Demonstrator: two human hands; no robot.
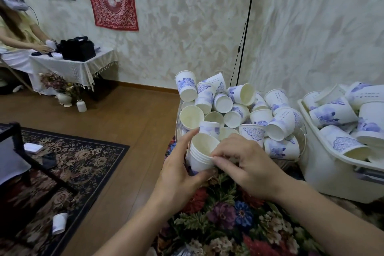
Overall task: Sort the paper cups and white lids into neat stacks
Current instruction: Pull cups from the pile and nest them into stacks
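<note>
A short stack of nested white paper cups [202,153] with blue print stands upright in front of me, mouth up. My left hand [178,170] grips it from the left, thumb under, forefinger up along the rim. My right hand [247,164] pinches the stack's rim on the right side. Just behind is a heap of loose paper cups [239,110] lying every way in a clear bowl [304,135]. More paper cups [340,114] fill a white bin [332,174] at the right. No white lids are visible.
A flowered cloth [228,220] covers the surface under my hands. One cup [59,223] lies on the patterned rug [68,164] at lower left. A lamp pole [246,27] rises behind the heap. Another person [18,33] works at a small table [72,64] at far left.
</note>
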